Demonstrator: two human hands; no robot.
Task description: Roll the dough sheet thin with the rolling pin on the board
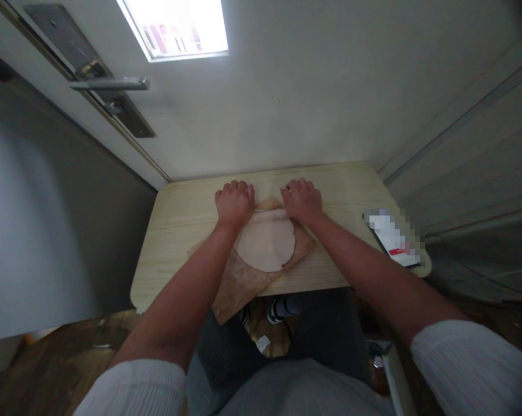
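Observation:
A flat, pale round sheet of dough (pixel 267 242) lies on a brown board (pixel 239 286), which is set at an angle on the light wooden table. At the dough's far left edge my left hand (pixel 235 202) is closed, knuckles up. My right hand (pixel 302 200) is likewise closed at the far right edge. Between them runs a narrow pale strip along the dough's far side; I cannot tell whether it is a folded edge or a thin rod. What the fingers grip is hidden beneath them. The dough's right edge looks slightly ragged.
The wooden table (pixel 174 231) stands against a white door with a metal handle (pixel 113 84). A phone-like device (pixel 393 237), partly pixelated, lies on the table's right end. One board corner juts over the near edge, above my legs (pixel 325 329).

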